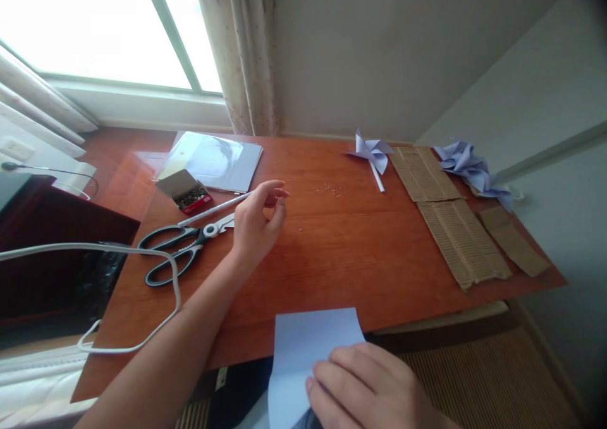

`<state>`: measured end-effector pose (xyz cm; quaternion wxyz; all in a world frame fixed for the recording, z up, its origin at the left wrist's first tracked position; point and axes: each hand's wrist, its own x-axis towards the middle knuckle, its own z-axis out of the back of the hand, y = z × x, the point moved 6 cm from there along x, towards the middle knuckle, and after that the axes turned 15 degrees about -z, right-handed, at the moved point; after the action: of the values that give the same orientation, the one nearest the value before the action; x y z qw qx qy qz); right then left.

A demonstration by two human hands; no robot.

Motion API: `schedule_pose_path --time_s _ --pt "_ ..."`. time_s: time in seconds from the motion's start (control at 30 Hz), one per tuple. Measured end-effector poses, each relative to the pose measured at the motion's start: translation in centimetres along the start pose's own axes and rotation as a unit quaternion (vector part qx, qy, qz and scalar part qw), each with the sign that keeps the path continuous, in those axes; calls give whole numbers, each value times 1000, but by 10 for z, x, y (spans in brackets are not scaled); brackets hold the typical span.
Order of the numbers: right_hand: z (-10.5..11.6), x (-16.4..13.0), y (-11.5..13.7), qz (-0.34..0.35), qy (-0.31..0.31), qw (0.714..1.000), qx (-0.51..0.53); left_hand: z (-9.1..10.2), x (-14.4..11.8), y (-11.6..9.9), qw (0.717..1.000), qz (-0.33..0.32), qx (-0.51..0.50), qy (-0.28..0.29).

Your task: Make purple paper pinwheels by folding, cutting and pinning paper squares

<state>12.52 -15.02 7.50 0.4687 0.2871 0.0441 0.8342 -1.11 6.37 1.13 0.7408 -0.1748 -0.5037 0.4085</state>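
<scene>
My left hand [258, 223] hovers over the wooden table [341, 252], fingers loosely curled with nothing in them, right beside the tips of the black-handled scissors [183, 249] and a thin white stick [215, 209]. My right hand [370, 388] rests at the near table edge, pressing on a pale blue sheet of paper [303, 353] that hangs over the edge. A finished pale blue paper pinwheel [372, 154] on a white stick lies at the far side.
An open box of small pins [184, 190] lies by a glossy sheet [215, 160] at the far left. Brown corrugated cardboard strips [455, 227] and crumpled blue paper [469, 170] sit at the right. A white cable [142, 290] loops across the left edge.
</scene>
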Motion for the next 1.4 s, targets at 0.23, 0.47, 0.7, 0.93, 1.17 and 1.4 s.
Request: schedule_pose_path --time_s 0.23,0.47,0.7,0.93,1.17,1.4 --pt "-22 32 -45 -65 17 997 -45 1 1 5 1000 -7 1 -3" --pt "-34 63 -122 -138 -27 985 -95 6 3 6 1000 7 5 -6" --pt "-26 49 -136 -174 -102 977 -71 6 5 -4 1000 -9 -1 19" --pt "-51 -15 -110 -185 -12 983 0 13 -5 -28 995 -10 -20 93" --pt "-47 -35 -110 -188 25 981 43 -26 -79 -52 909 -172 102 366" --pt "-52 -43 -97 -158 75 984 31 -21 -108 -64 894 -207 157 366"
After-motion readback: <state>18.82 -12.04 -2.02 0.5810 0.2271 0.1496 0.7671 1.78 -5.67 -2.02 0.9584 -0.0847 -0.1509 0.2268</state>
